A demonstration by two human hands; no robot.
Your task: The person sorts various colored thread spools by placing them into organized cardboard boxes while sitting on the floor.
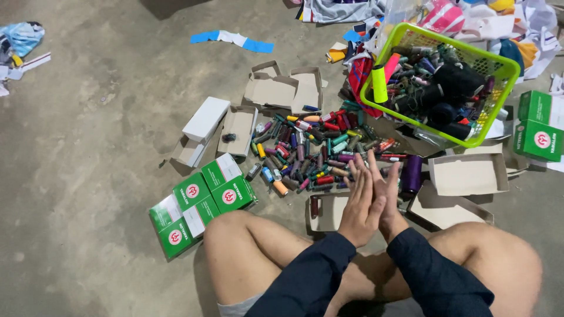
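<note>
Both hands, left and right, pressed palm to palm, fingers straight, empty, above thread spools.

Green-and-white cardboard boxes stacked at left knee, two more at right edge, opened plain cardboard boxes scattered between

Right hand half hidden behind left hand; palms unseen.

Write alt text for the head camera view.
A seated person presses the left hand and right hand palm to palm above a pile of coloured thread spools on a concrete floor, among open cardboard boxes, green boxes and a green basket.
</note>
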